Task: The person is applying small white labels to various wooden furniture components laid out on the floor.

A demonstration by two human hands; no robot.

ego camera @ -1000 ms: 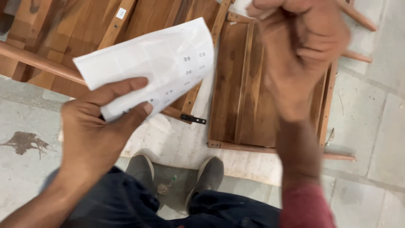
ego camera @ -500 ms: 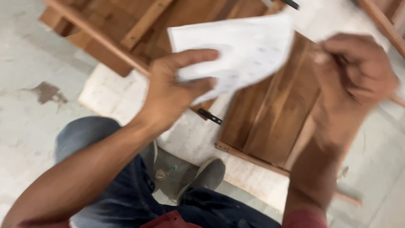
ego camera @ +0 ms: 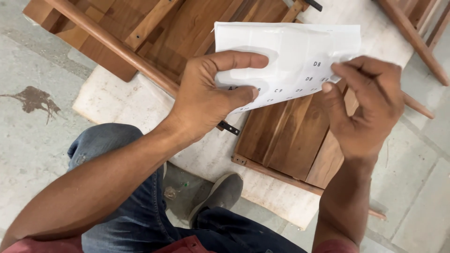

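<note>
White plastic packet [ego camera: 286, 56] | left hand [ego camera: 211, 98] grips it | right hand [ego camera: 370, 107] pinches edge | over wooden panels [ego camera: 290, 136]

From my feed the light is even and soft, daylight-like, with no hard source I can place. The white plastic packet [ego camera: 286, 56] is brightest, almost washed out above the fingers [ego camera: 243, 60], with a faint sheen. Shadows under both hands are weak and diffuse. Focus holds on the wooden slatted panel [ego camera: 290, 136] below the fingers; I see slight softness toward the frame corners.
</note>
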